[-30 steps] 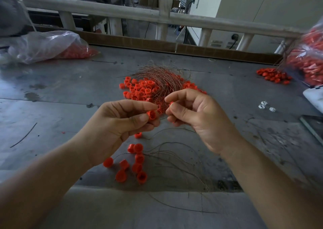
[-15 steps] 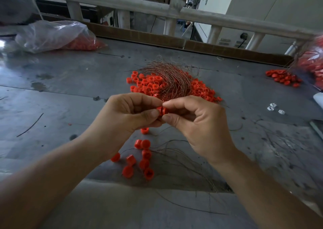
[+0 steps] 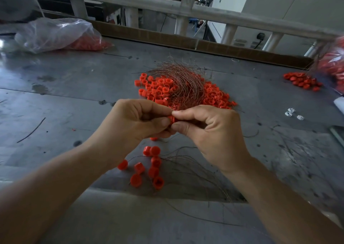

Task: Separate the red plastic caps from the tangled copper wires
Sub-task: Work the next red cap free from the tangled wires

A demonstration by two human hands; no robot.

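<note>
A tangle of thin copper wires [image 3: 181,81] lies on a heap of red plastic caps [image 3: 157,90] in the middle of the grey metal table [image 3: 65,87]. In front of the heap my left hand [image 3: 134,121] and my right hand [image 3: 210,132] meet, both pinching one red cap [image 3: 172,119] between thumb and fingers. Whether a wire runs from this cap is hidden by my fingers. Several loose red caps [image 3: 149,166] lie below my hands, beside loose wires [image 3: 197,171] near the table's front.
A clear bag of red caps [image 3: 55,34] lies at the back left. Another small pile of red caps [image 3: 302,80] and a second bag [image 3: 333,65] sit at the right. Small white parts [image 3: 293,113] lie right of my hands. A wooden railing [image 3: 167,6] runs behind the table.
My hands have closed together: the gap of a second ago is gone and both now pinch the same cap. The view has shifted slightly.
</note>
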